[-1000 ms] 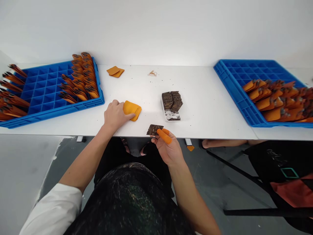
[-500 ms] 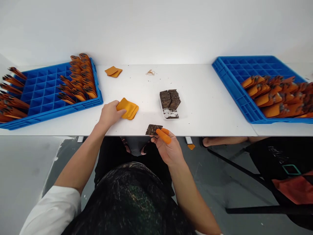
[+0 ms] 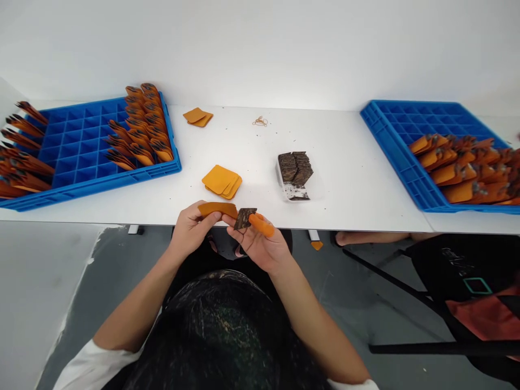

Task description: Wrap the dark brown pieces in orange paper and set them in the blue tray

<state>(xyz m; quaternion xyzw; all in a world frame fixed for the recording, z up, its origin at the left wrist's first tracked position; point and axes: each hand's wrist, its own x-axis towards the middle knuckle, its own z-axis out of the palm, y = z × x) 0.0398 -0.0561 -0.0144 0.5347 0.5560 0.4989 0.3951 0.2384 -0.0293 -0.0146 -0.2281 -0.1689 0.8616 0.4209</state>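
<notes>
My left hand grips an orange-yellow pouch, which bends between thumb and fingers near the table's front edge. Close beside it, my right hand pinches a dark brown flat piece; orange finger cots cover some of its fingertips. The two hands nearly meet. Behind them lies a small stack of orange-yellow pouches. Further right, a clear plastic box holds rows of similar dark brown pieces.
A blue divided crate with filled orange pouches stands left; another blue crate stands right. Two loose pouches and some rubber bands lie at the back. A person's leg and black bag are below on the right.
My left hand has come from the pouch stack toward me with one pouch in its grip. My right hand has moved slightly left with the dark piece, closer to the left hand.
</notes>
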